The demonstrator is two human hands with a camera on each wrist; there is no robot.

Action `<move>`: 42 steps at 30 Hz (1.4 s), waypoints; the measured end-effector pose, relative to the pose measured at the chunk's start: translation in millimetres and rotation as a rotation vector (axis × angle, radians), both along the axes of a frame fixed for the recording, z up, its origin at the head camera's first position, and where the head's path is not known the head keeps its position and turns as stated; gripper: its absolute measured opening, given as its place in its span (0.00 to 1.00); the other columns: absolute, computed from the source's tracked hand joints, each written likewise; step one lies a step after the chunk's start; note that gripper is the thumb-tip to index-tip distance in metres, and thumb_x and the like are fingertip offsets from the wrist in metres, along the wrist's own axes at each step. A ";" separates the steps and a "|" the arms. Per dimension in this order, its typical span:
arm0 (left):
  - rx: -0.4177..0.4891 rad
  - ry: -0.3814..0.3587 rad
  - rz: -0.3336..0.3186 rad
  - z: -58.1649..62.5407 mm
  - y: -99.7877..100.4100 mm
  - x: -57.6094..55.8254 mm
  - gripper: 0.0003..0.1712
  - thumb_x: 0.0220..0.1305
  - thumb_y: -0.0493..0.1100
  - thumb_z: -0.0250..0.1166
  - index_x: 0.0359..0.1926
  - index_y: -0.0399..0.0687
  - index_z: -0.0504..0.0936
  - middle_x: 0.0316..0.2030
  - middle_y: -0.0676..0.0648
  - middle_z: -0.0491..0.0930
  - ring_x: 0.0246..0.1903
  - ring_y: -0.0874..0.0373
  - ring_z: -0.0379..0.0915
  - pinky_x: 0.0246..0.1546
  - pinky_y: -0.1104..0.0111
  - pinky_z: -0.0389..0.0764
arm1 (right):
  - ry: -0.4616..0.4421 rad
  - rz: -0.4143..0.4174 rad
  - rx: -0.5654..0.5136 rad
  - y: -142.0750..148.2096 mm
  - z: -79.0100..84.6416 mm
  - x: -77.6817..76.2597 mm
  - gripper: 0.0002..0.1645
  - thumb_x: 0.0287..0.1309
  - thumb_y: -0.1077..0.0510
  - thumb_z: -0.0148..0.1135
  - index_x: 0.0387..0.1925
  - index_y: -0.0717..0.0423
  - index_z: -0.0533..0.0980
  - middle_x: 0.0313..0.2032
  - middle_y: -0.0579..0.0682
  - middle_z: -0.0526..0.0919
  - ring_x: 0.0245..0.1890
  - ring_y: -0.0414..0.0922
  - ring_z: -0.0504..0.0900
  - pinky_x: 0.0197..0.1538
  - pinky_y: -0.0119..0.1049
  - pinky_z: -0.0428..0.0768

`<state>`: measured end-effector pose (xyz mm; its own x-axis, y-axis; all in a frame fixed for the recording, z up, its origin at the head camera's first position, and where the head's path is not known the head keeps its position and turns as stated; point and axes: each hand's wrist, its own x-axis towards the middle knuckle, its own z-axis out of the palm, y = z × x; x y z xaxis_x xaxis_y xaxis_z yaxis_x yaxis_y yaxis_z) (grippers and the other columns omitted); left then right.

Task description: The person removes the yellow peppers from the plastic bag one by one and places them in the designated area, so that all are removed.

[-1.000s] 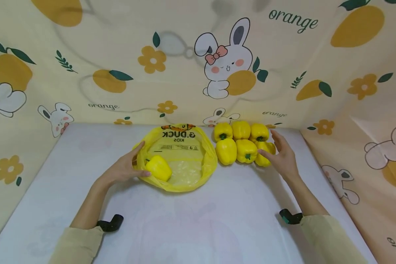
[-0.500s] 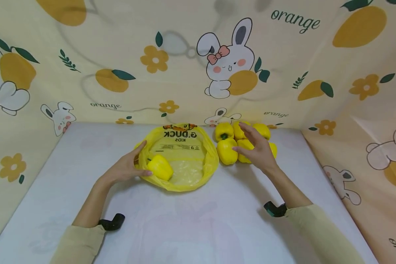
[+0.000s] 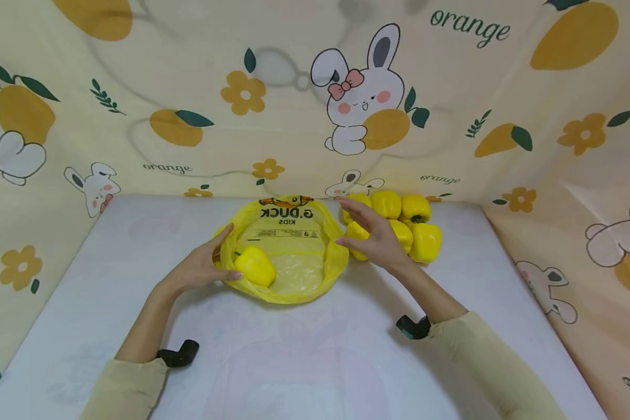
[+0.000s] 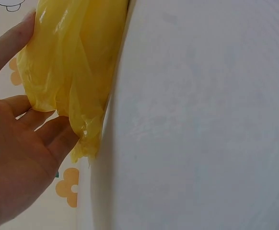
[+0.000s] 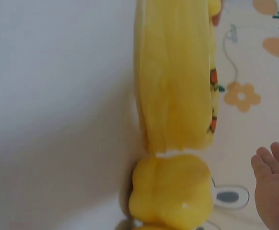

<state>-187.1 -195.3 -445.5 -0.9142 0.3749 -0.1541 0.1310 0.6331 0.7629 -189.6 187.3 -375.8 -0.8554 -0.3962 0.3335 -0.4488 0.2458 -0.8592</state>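
Note:
My left hand [image 3: 202,265] holds the left side of a yellow plastic bag [image 3: 289,233], its thumb and fingers spread round the rim. In the left wrist view, fingers [image 4: 58,134] lie against the crumpled outside of the bag. The mouth stands wide, and one yellow bell pepper [image 3: 255,266] lies inside at the left. My right hand [image 3: 376,240] hovers with nothing in it, thumb and fingers apart, its fingertips close to the bag's right rim. Behind it, several yellow bell peppers [image 3: 425,243] stand in two rows, partly hidden by the hand.
The white table [image 3: 304,356] reaches to a patterned cloth backdrop [image 3: 283,128] with rabbits and oranges. In the right wrist view, a bell pepper [image 5: 170,191] sits just beside the bag's side. Black wrist cameras [image 3: 178,353] sit on both forearms.
My right hand has moved left across the peppers, from the right end of the group to beside the bag. The left hand and the bag have stayed in place.

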 end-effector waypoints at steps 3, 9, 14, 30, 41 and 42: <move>-0.002 0.003 -0.004 1.5 1.5 0.2 0.68 0.51 0.59 0.77 0.80 0.52 0.40 0.77 0.36 0.45 0.74 0.34 0.41 0.71 0.39 0.48 | -0.002 0.043 -0.018 -8.0 -1.4 -0.2 0.42 0.53 0.73 0.70 0.69 0.68 0.64 0.70 0.62 0.65 0.70 0.56 0.65 0.71 0.54 0.62; -0.014 0.003 0.002 4.4 1.7 1.4 0.67 0.52 0.59 0.76 0.80 0.53 0.41 0.76 0.35 0.46 0.74 0.32 0.42 0.70 0.37 0.47 | -0.003 0.108 -0.003 -25.6 -19.9 -7.0 0.42 0.51 0.74 0.70 0.68 0.69 0.64 0.70 0.62 0.65 0.70 0.57 0.65 0.72 0.49 0.63; -0.004 0.000 0.006 2.8 1.1 2.3 0.67 0.51 0.59 0.76 0.80 0.52 0.41 0.76 0.35 0.47 0.74 0.33 0.42 0.71 0.38 0.48 | -0.024 0.180 0.007 -41.5 -38.7 -14.4 0.44 0.51 0.71 0.72 0.70 0.60 0.66 0.70 0.56 0.66 0.69 0.51 0.68 0.71 0.44 0.65; -0.024 -0.016 0.011 2.0 -0.2 2.6 0.67 0.52 0.61 0.76 0.80 0.52 0.41 0.76 0.34 0.47 0.74 0.32 0.42 0.70 0.37 0.48 | -0.036 0.361 0.189 -88.0 -53.1 -16.9 0.47 0.52 0.61 0.76 0.71 0.57 0.64 0.70 0.53 0.67 0.69 0.54 0.67 0.69 0.38 0.67; -0.012 0.013 -0.005 -0.2 0.6 2.4 0.66 0.53 0.60 0.75 0.80 0.51 0.41 0.75 0.32 0.49 0.72 0.30 0.45 0.68 0.35 0.50 | -0.079 0.427 0.372 -110.3 -57.4 -20.6 0.54 0.52 0.57 0.77 0.76 0.52 0.57 0.74 0.48 0.60 0.69 0.52 0.67 0.69 0.42 0.68; -0.012 0.013 -0.005 -0.1 0.6 2.2 0.66 0.53 0.60 0.75 0.80 0.51 0.41 0.75 0.32 0.49 0.73 0.31 0.45 0.68 0.35 0.50 | -0.078 0.427 0.391 -111.7 -58.3 -21.0 0.55 0.52 0.56 0.77 0.76 0.51 0.56 0.74 0.47 0.60 0.70 0.50 0.67 0.69 0.40 0.68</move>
<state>-184.9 -194.6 -445.6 -0.9141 0.3780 -0.1465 0.1444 0.6412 0.7536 -210.6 75.6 -434.1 -0.6093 -0.7921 0.0351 -0.5168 0.3631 -0.7753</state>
